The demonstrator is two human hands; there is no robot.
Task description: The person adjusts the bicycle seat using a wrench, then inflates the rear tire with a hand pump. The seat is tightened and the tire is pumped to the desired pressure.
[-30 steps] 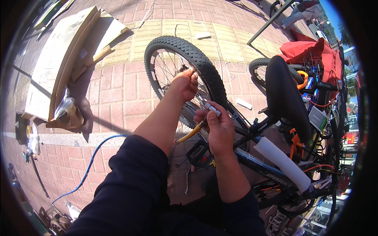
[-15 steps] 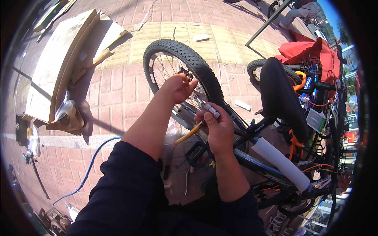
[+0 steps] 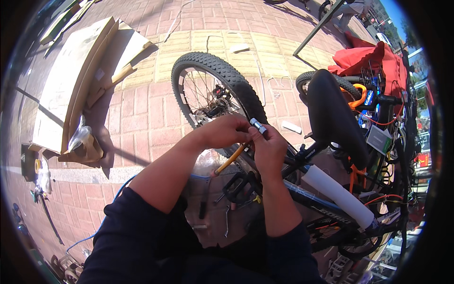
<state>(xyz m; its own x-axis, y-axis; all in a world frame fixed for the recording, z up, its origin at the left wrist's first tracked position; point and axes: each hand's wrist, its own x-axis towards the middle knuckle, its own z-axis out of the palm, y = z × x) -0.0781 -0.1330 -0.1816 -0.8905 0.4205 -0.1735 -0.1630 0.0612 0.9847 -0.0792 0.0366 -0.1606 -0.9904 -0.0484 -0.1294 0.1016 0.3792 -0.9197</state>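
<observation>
My right hand (image 3: pixel 268 151) is closed round a silver air chuck (image 3: pixel 257 125), whose metal end sticks out above the thumb. From beneath the hands a yellow hose (image 3: pixel 230 160) runs down to the left. My left hand (image 3: pixel 222 132) meets the right one, its fingers bent and pressed together beside the chuck; what they pinch is hidden. Both hands are over the near side of a bicycle wheel with a knobby black tyre (image 3: pixel 213 61). The bicycle's frame (image 3: pixel 321 207), wrapped in part with a white foam sleeve (image 3: pixel 336 196), extends to the lower right.
A black saddle (image 3: pixel 333 113) rises right of my hands. Below them are a pedal (image 3: pixel 237 188) and a wrench (image 3: pixel 226 222) on the brick paving. A blue hose (image 3: pixel 113 199) crosses the left side, near a long cardboard box (image 3: pixel 71 85). More bicycles and red cloth (image 3: pixel 364 61) crowd the right.
My left hand has come down from the wheel's hub area to the right hand, its fingers closing. The chuck and right hand have shifted slightly up and right.
</observation>
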